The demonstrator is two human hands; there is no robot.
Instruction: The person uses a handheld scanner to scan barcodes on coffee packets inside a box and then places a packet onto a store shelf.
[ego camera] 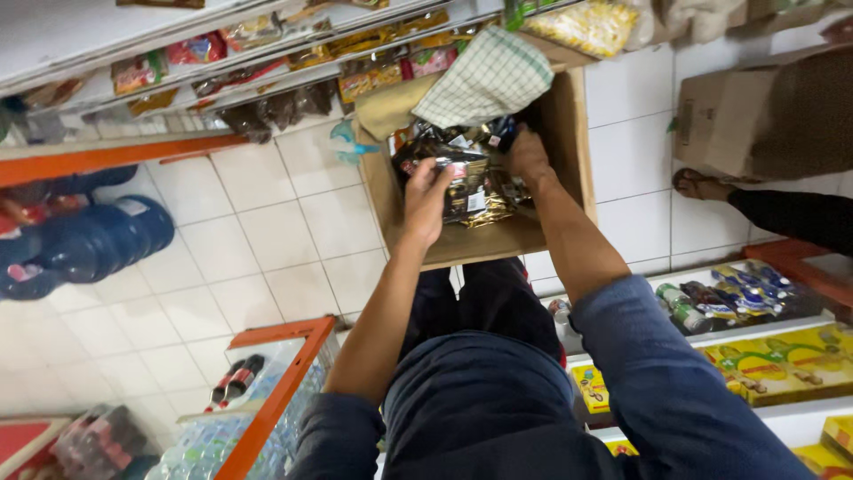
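An open cardboard box (569, 133) stands on the white tiled floor, filled with shiny dark snack packets (484, 191). A green-checked white cloth (489, 80) lies over its far side. My left hand (428, 200) is closed on one dark packet (464, 178) at the top of the pile. My right hand (530, 156) reaches into the box at the right, fingers down among the packets; whether it grips one is hidden. Both sleeves are blue and pushed up.
Shelves with snack packs (267, 62) run along the top. Blue water jugs (84, 244) lie at the left. An orange-framed glass case (275, 382) stands below left. Another person's sandalled foot (702, 185) and a cardboard box (724, 120) are at the right, above shelves of packaged goods (764, 356).
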